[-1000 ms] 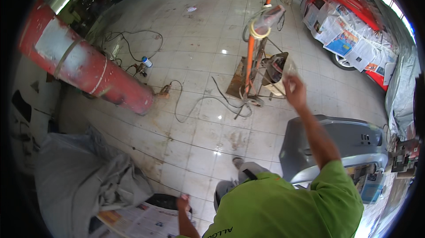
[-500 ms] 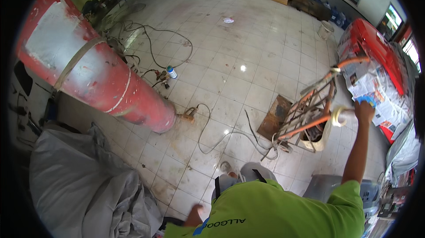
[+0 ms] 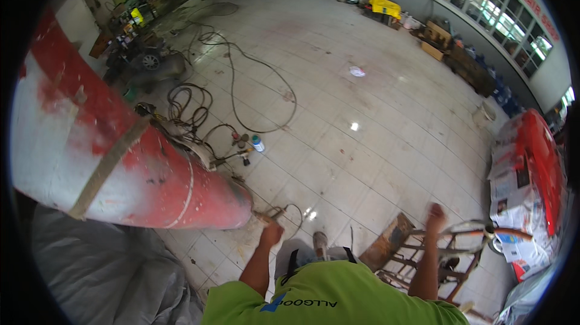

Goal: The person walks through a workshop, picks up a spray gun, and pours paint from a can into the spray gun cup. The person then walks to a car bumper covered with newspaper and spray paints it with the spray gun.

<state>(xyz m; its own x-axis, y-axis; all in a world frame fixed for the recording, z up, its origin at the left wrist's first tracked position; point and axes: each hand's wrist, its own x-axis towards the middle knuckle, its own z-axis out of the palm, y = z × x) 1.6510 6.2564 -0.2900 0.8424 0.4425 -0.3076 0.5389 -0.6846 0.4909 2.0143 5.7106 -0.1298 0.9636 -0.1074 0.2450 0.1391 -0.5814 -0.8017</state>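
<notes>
My left hand [image 3: 271, 235] hangs out in front with its fingers curled in. On the floor just beyond its knuckles lies a small corded power tool [image 3: 261, 216]; I cannot tell that the two touch. A big red post [image 3: 199, 195] with grey-white patches and a strap [image 3: 109, 168] around it rises at the left. My right hand [image 3: 435, 217] is out over the floor, closed and slightly blurred, beside an orange-framed hand truck [image 3: 417, 246]. What either hand holds, if anything, is hidden.
Grey sheeting [image 3: 103, 264] is heaped at lower left. Coiled hoses [image 3: 190, 107] and a blue-and-white bottle [image 3: 258, 143] lie on the tiles [image 3: 326, 113]. At right stands a red car part [image 3: 539, 162] masked with newspaper [image 3: 510, 198]; a bucket [image 3: 484, 115] is behind it.
My right hand has come away from the newspaper-covered car part and swung left. My left hand has come forward. The view has turned, and the post and hand truck are nearer.
</notes>
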